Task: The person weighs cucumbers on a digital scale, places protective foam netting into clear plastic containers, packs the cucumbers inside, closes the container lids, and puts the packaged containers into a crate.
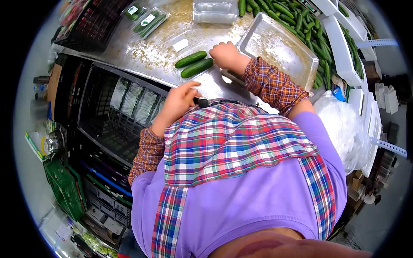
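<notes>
Two cucumbers (197, 68) lie side by side in an open clear plastic container (183, 43), whose lid part with a white label is folded back on the metal table. My right hand (224, 56) is at the right end of the cucumbers, its fingers curled in; whether anything is between them is hidden. Just below the container is my left hand (183, 98), index finger stretched out and apart from the others, holding nothing. Right of my right hand lies a metal tray (309, 71).
Many cucumbers (297, 19) are heaped at the back right. Stacked clear containers (215, 11) and closed labelled packs (150, 21) stand at the back. A black crate (97, 101) with packs is at the left, a plastic bag (340, 129) at the right.
</notes>
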Available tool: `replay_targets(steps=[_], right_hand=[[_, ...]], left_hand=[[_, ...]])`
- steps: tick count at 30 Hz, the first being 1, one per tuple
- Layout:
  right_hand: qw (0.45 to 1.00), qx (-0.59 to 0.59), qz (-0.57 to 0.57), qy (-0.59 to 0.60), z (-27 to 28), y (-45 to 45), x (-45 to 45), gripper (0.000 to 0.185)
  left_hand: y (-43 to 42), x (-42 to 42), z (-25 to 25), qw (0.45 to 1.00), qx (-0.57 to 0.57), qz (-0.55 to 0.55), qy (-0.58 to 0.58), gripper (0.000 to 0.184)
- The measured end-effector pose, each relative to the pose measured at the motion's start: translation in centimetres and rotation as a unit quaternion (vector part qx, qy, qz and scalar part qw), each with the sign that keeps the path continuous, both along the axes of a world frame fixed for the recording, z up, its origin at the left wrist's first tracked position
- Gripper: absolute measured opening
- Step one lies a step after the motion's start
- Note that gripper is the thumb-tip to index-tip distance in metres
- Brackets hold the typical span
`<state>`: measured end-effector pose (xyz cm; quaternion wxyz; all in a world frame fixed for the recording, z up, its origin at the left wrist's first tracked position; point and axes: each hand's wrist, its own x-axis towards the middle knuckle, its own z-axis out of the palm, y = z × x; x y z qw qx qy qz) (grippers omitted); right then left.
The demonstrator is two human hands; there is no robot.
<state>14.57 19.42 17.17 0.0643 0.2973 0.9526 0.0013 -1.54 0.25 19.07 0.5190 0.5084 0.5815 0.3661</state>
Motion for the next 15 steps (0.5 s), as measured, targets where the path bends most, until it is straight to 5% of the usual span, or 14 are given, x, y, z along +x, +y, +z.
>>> replay_targets(steps=[4, 6, 8, 13, 15], right_hand=[[0.998, 0.050, 0.036, -0.018, -2.0, -1.0, -0.3, 0.011], [0.998, 0.056, 0.036, 0.004, -2.9, -1.5, -0.2, 0.010], [0.999, 0.040, 0.024, 0.002, -3.2, -2.0, -0.4, 0.010], [1.000, -0.013, -0.017, 0.020, -3.2, -2.6, -0.8, 0.011], [0.998, -0.052, -0.033, 0.034, -3.5, -2.5, -1.0, 0.020]], left_hand=[[4.5, -5.0, -2.7, 0.998, -0.011, 0.056, 0.034, 0.023], [7.0, -7.3, -5.8, 0.983, 0.029, 0.181, 0.017, 0.027], [9.2, -9.8, -6.6, 0.971, -0.068, 0.226, 0.044, 0.045], [12.3, -10.9, -6.6, 0.945, -0.192, 0.245, -0.104, 0.057], [13.1, -10.9, -7.4, 0.928, -0.159, 0.298, -0.155, 0.058]])
